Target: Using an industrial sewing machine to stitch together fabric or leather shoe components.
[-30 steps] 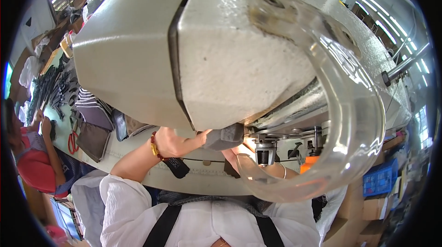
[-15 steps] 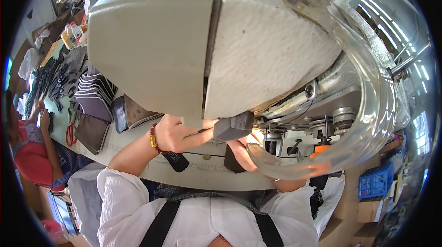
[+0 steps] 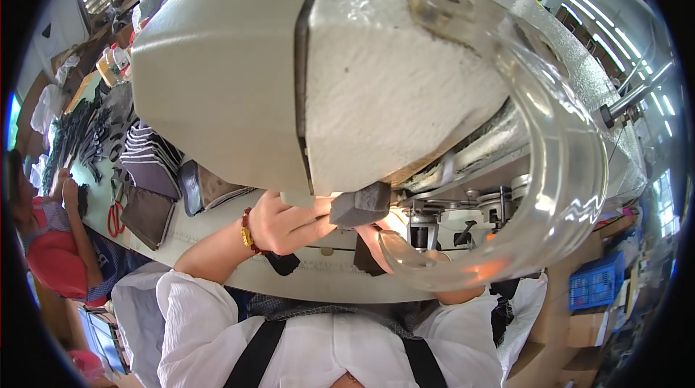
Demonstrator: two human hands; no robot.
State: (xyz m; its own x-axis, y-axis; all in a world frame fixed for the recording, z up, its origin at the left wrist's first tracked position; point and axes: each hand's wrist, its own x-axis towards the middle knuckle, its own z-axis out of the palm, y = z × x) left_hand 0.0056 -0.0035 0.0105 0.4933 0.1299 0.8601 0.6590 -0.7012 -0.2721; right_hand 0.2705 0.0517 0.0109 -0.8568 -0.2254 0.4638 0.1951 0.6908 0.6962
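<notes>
A large cream sewing machine head (image 3: 232, 62) fills the upper middle and hides much of the work area. Under it, a dark grey block (image 3: 360, 205) covers the fingertips of both hands. My left hand (image 3: 279, 223), with a red and gold bracelet, reaches in from the left, fingers bent together; what they hold is hidden. Opposite it, my right hand (image 3: 374, 247) lies behind the block and a clear curved guard (image 3: 572, 192), its fingers mostly covered. Next to it hangs a dark brown piece (image 3: 368, 258). A black piece (image 3: 281, 263) lies below my left wrist.
On the left of the table are stacked brown pieces with pale edges (image 3: 148, 156), a flat brown piece (image 3: 147, 216), red-handled scissors (image 3: 115, 218) and dark strips (image 3: 76, 131). A co-worker (image 3: 58, 243) sits at far left. A blue crate (image 3: 596, 281) stands at right.
My view has shifted slightly, so the machine head and guard appear further left. Both hands stay close together under the machine head, the right one now more covered by the guard.
</notes>
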